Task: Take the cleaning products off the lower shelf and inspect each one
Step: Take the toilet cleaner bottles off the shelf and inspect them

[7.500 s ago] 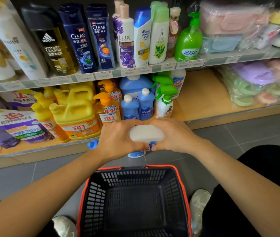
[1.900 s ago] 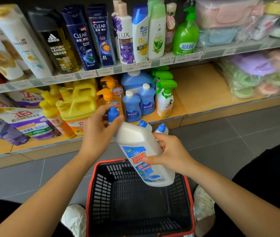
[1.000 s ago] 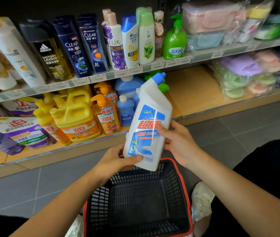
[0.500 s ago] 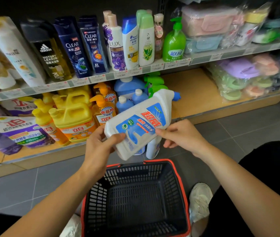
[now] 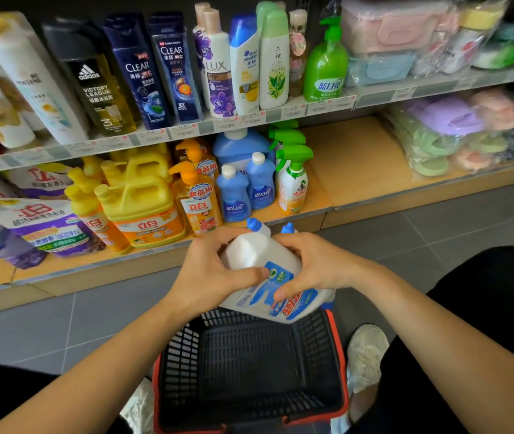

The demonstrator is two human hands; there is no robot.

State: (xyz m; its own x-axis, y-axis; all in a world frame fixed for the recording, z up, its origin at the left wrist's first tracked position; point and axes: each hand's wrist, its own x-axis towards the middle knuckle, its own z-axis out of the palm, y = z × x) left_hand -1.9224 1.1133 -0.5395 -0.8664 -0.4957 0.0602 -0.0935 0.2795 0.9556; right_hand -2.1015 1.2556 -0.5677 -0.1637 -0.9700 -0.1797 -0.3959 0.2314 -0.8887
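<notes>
White plastic cleaner bottle, blue-labelled [image 5: 249, 253]: tilted over far rim of black, red-edged plastic basket [image 5: 180, 349]. Left hand [image 5: 208, 274] and right hand [image 5: 312, 267] both grip it. Advised: turn slowly, label uppermost.

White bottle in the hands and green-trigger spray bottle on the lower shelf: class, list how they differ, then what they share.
The white bottle is tilted above the basket; the spray bottle stands upright on the lower shelf. Left hand and right hand grip the white bottle; no hand touches the spray bottle. Both bodies are mostly white.
</notes>
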